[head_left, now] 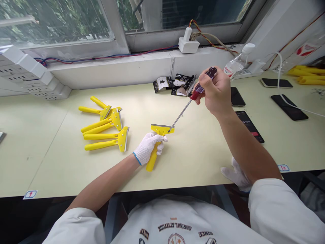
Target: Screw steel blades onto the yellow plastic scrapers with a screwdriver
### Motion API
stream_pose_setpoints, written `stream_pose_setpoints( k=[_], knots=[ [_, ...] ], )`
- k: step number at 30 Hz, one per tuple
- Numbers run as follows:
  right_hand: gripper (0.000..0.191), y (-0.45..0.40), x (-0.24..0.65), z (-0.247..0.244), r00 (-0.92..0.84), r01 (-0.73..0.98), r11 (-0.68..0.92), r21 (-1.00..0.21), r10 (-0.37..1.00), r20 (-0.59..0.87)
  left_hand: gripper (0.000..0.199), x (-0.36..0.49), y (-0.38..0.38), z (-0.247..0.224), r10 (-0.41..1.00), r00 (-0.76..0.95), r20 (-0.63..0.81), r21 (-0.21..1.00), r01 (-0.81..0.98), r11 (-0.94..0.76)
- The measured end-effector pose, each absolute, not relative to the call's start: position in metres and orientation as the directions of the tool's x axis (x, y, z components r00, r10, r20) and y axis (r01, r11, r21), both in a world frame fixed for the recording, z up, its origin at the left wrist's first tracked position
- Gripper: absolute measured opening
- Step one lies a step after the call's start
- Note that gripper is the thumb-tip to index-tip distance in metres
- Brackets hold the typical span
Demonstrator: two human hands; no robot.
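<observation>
My left hand, in a white knit glove with a blue cuff, is wrapped round the handle of a yellow scraper. The scraper's wide head with its metal blade edge points toward the window. My bare right hand grips a screwdriver by its dark and red handle. Its shaft slants down to the left, and the tip meets the right part of the scraper head. Several more yellow scrapers lie in a loose group on the table to the left.
Black and white packets lie near the sill. Right are a plastic bottle, several phones and a white cable. A spare glove rests at the table's front edge. White boxes stand back left.
</observation>
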State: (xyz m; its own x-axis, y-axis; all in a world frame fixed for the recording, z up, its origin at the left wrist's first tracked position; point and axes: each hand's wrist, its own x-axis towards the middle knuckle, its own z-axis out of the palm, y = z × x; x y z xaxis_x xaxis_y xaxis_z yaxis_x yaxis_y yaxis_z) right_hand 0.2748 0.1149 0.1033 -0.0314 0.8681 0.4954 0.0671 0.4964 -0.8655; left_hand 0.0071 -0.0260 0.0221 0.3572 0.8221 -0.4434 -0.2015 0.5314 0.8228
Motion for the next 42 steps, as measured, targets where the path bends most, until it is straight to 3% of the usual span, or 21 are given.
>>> stream_pose_setpoints(
  k=[12,18,42],
  knots=[
    [0.059,0.128,0.278,0.093,-0.007,0.020,0.301,-0.953,0.954,0.301,0.021,0.001,-0.022,0.020,0.819,0.419,-0.393,0.822,-0.239,0.517],
    [0.060,0.131,0.275,0.090,-0.006,-0.023,0.248,-0.969,0.969,0.248,0.036,0.002,-0.024,0.022,0.843,0.358,-0.400,0.853,-0.191,0.486],
    [0.056,0.128,0.272,0.089,0.024,-0.057,0.311,-0.949,0.950,0.311,0.028,0.005,-0.024,0.022,0.848,0.293,-0.441,0.823,-0.246,0.512]
  ],
)
